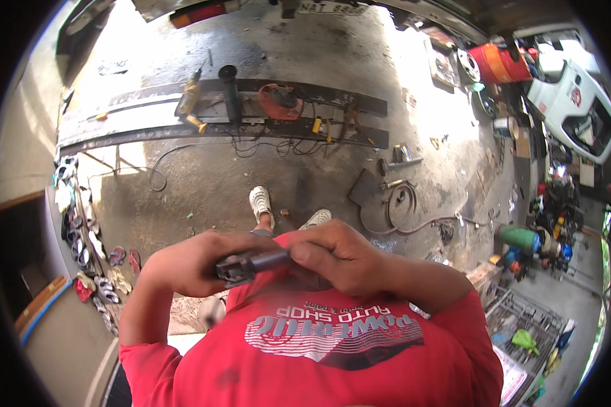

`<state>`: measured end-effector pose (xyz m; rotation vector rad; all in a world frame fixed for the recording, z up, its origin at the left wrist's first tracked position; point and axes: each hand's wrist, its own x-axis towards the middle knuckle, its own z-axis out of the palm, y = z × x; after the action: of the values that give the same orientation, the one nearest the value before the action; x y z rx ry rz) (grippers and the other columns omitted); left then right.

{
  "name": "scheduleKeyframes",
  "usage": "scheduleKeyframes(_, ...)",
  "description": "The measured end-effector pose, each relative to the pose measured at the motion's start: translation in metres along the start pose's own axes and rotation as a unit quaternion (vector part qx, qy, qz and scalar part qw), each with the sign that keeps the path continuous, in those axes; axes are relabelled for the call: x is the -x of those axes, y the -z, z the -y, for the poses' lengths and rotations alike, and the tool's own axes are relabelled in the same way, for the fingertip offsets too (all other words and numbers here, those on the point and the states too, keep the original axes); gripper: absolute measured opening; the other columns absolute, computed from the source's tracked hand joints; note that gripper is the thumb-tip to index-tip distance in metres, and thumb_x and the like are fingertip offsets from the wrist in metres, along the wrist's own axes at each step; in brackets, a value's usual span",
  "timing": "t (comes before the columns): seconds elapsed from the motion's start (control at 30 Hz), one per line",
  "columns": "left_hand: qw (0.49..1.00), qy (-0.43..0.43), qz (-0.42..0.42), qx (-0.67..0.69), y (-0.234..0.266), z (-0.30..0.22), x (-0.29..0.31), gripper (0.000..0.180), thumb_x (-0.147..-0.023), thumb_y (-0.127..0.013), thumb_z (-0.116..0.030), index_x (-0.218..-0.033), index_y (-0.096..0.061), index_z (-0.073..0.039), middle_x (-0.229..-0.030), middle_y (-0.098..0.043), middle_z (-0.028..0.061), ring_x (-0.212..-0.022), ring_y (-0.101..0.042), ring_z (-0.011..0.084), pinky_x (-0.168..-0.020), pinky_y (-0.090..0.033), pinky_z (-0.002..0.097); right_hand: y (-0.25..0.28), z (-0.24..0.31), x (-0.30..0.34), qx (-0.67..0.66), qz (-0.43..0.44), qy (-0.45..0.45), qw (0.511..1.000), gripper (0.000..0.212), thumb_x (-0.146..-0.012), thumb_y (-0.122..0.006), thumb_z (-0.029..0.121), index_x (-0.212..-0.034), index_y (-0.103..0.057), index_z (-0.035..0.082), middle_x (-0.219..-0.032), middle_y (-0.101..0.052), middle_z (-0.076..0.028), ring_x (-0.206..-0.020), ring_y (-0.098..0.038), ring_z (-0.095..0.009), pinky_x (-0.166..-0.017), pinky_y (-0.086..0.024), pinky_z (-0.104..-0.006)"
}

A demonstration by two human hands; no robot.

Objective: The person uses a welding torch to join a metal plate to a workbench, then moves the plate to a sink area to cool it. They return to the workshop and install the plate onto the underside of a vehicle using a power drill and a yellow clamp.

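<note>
Close in front of my red shirt, both hands hold a short dark metal cylinder-shaped part (pixel 268 261) with a notched, hollow-looking end. My left hand (pixel 193 264) is closed around the notched end, its fingers curled over the top. From the other side, my right hand (pixel 343 258) grips the plain end, with the thumb pressed along it. The fingers of both hands partly hide the part, so its exact kind cannot be made out.
Ahead, a low metal bench (pixel 142 112) carries a yellow drill (pixel 188 98), a dark long-bodied power tool (pixel 231 95), an orange-red tool (pixel 278 102) and trailing cables. A coiled hose (pixel 390 203) lies on the floor at right, near a green gas cylinder (pixel 518 237). Several shoes (pixel 81 251) line the left.
</note>
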<state>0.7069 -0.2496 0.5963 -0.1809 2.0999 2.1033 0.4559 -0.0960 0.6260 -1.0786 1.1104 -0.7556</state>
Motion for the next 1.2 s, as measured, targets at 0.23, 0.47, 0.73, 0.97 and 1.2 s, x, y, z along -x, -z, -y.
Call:
scheduleKeyframes(0.23,0.998,0.054,0.013,0.011,0.005,-0.007,-0.013,0.064,-0.087,-0.072,-0.002,-0.149,-0.056,-0.003,-0.117,-0.074,0.0171,-0.092,-0.068,0.0202,-0.085,-0.055,0.0343,-0.004,-0.031,-0.013,0.345,-0.224,0.325,0.851,0.018,-0.099,-0.068,0.021,-0.099,-0.062,0.004,-0.090,-0.064,-0.015,-0.076,-0.065,-0.031,-0.066,-0.052,-0.0416)
scheduleKeyframes(0.47,0.993,0.104,0.030,0.047,0.003,0.000,-0.045,0.060,-0.089,-0.073,0.000,-0.146,-0.057,-0.001,-0.119,-0.074,0.0132,-0.096,-0.070,0.0160,-0.087,-0.056,0.0331,0.001,-0.021,0.009,-0.115,-0.175,-0.067,0.976,0.022,-0.103,-0.066,0.024,-0.092,-0.062,0.005,-0.071,-0.060,-0.013,-0.068,-0.061,-0.039,-0.064,-0.049,-0.0453)
scheduleKeyframes(0.73,0.988,0.118,0.044,0.091,0.006,-0.002,-0.064,0.057,-0.086,-0.073,0.005,-0.141,-0.060,-0.001,-0.118,-0.073,0.0099,-0.101,-0.070,0.0152,-0.089,-0.058,0.0331,0.019,-0.046,0.019,0.268,-0.284,0.224,0.893,0.023,-0.103,-0.065,0.023,-0.094,-0.061,0.002,-0.086,-0.061,-0.011,-0.068,-0.059,-0.033,-0.064,-0.049,-0.0412)
scheduleKeyframes(0.97,0.992,0.111,0.053,0.043,0.005,-0.007,-0.075,0.046,-0.087,-0.075,0.000,-0.132,-0.063,-0.002,-0.108,-0.074,0.0092,-0.096,-0.069,0.0133,-0.083,-0.057,0.0334,0.036,-0.042,0.031,-0.045,-0.148,0.015,0.988,0.030,-0.108,-0.061,0.030,-0.092,-0.060,0.004,-0.074,-0.053,-0.001,-0.070,-0.048,-0.013,-0.063,-0.042,-0.0328)
scheduleKeyframes(1.2,0.993,0.105,0.049,-0.025,0.002,-0.011,-0.080,0.034,-0.088,-0.076,-0.009,-0.119,-0.064,-0.004,-0.091,-0.071,0.0104,-0.083,-0.068,0.0196,-0.077,-0.054,0.0363,0.028,-0.056,0.025,0.104,-0.278,0.103,0.949,0.044,-0.112,-0.054,0.038,-0.084,-0.059,0.004,-0.072,-0.056,0.002,-0.068,-0.051,-0.008,-0.060,-0.042,-0.0277)
